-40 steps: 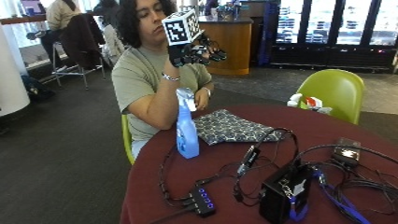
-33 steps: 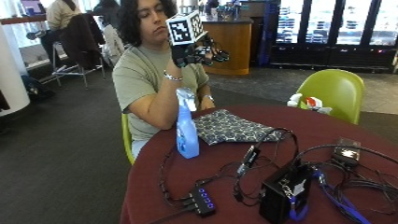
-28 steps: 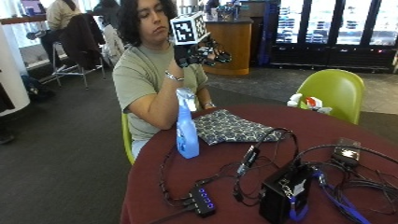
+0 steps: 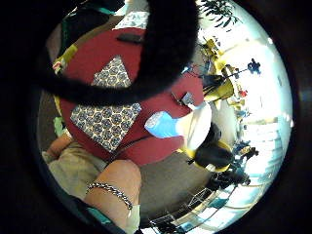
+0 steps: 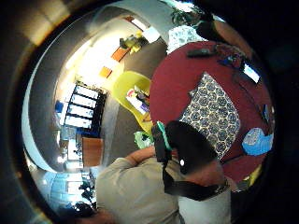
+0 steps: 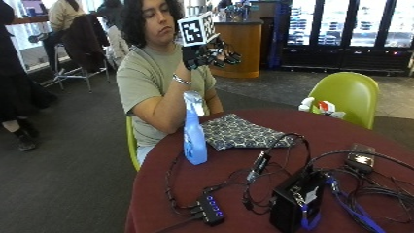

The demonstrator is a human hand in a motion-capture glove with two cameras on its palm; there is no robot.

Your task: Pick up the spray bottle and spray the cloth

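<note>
In the outside view a blue spray bottle with a white head stands upright near the edge of the round red table. Just behind it a dark patterned cloth lies flat. My gloved right hand is raised well above both, at the person's face height, fingers relaxed and holding nothing. The little finger side palm view looks down from afar on the cloth and the bottle. The thumb side palm view shows the cloth and bottle too.
Black cables, a USB hub, a black box and a small device cover the near and right parts of the table. A green chair stands behind the table on the right.
The raised hand has drifted slightly to the right and its fingers have shifted a little. Bottle and cloth have not moved.
</note>
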